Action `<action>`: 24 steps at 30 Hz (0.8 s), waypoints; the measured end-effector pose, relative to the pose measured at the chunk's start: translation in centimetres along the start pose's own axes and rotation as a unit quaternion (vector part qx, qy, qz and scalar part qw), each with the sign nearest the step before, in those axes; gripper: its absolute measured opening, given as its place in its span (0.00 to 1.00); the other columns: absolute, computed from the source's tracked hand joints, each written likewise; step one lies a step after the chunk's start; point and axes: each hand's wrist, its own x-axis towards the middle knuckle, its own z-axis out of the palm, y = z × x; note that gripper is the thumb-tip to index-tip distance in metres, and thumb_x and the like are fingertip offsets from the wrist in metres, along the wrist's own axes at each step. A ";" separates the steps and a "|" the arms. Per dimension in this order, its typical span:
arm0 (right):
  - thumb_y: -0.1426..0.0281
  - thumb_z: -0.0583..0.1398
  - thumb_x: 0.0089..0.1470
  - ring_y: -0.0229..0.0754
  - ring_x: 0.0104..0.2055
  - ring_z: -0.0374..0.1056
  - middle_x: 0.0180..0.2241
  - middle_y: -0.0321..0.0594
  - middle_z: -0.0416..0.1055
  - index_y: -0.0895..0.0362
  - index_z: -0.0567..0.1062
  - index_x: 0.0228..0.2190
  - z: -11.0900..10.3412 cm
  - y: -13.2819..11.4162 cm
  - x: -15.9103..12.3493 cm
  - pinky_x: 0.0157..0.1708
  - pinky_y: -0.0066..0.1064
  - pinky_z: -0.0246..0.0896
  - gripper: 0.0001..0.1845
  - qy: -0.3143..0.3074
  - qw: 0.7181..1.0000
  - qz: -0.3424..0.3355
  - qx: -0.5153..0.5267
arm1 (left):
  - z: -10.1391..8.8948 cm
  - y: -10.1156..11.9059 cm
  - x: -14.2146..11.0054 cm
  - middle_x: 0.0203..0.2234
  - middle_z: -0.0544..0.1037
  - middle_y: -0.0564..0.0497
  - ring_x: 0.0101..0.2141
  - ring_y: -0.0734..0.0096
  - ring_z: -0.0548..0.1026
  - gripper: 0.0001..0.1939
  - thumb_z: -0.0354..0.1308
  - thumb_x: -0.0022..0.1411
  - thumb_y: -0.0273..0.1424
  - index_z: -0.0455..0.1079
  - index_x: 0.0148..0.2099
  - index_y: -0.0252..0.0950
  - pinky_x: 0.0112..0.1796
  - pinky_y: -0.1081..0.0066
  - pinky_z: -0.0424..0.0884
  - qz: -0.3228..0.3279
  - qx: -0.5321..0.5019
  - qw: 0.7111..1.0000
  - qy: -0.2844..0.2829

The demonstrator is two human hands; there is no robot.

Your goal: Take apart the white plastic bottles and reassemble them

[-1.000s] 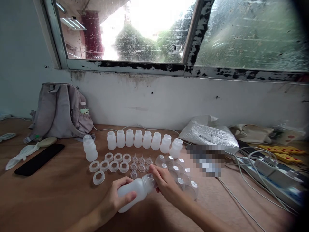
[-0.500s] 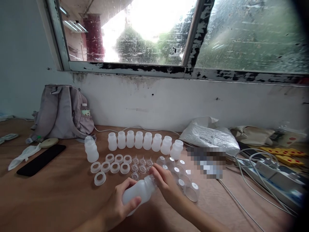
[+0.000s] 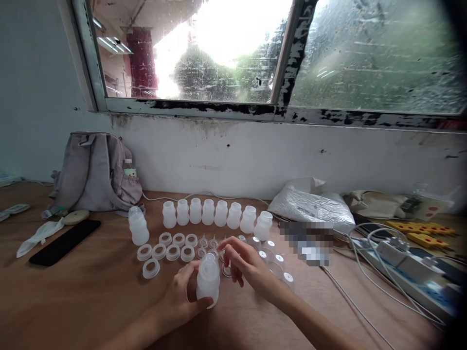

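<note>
- Holding the bottle (image 3: 208, 286): L hand (image 3: 183, 290) is wrapped round its side; R hand (image 3: 243, 258) is on its other side, fingers bent nr the top, can't tell if touching.
- Bottle's on the near side of the bottle row (image 3: 221, 215).
- Prob. light, a bit squishy, maybe slippery; best grab = skinny middle, soft squeeze.
- Row: 8 open bottles; can't see what's in 'em.
- Clear caps (image 3: 270, 255) nr row's R end.
- Backpack (image 3: 87, 170) L of row: drink bottle (image 3: 129, 170) in side pkt.

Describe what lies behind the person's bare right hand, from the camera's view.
Clear, pointed plastic teats and clear, domed plastic caps show around the right hand. What the hand covers cannot be seen, so neither group can be counted fully.
</note>
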 end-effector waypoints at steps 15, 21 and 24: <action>0.54 0.47 0.55 0.31 0.17 0.57 0.22 0.33 0.62 0.57 0.67 0.30 -1.4 0.2 0.5 0.15 0.23 0.50 0.20 0.061 0.993 -0.037 -0.089 | -7.3 7.2 2.9 0.34 0.75 0.50 0.37 0.62 0.69 0.15 0.55 0.53 0.41 0.70 0.40 0.40 0.40 0.66 0.62 0.044 0.260 0.963 0.061; 0.56 0.47 0.55 0.33 0.18 0.59 0.19 0.33 0.61 0.56 0.66 0.26 -1.6 1.2 0.9 0.17 0.24 0.50 0.18 0.056 0.984 -0.056 -0.162 | -13.8 5.4 5.4 0.33 0.74 0.49 0.37 0.61 0.70 0.18 0.53 0.52 0.44 0.70 0.39 0.38 0.37 0.68 0.63 -0.032 0.377 0.910 0.170; 0.56 0.48 0.55 0.34 0.19 0.58 0.17 0.32 0.60 0.56 0.66 0.25 -1.5 1.5 1.1 0.18 0.25 0.50 0.18 0.058 0.975 -0.071 -0.200 | -15.7 3.8 6.5 0.33 0.75 0.48 0.37 0.60 0.70 0.17 0.51 0.53 0.44 0.70 0.38 0.38 0.37 0.67 0.62 -0.060 0.436 0.876 0.195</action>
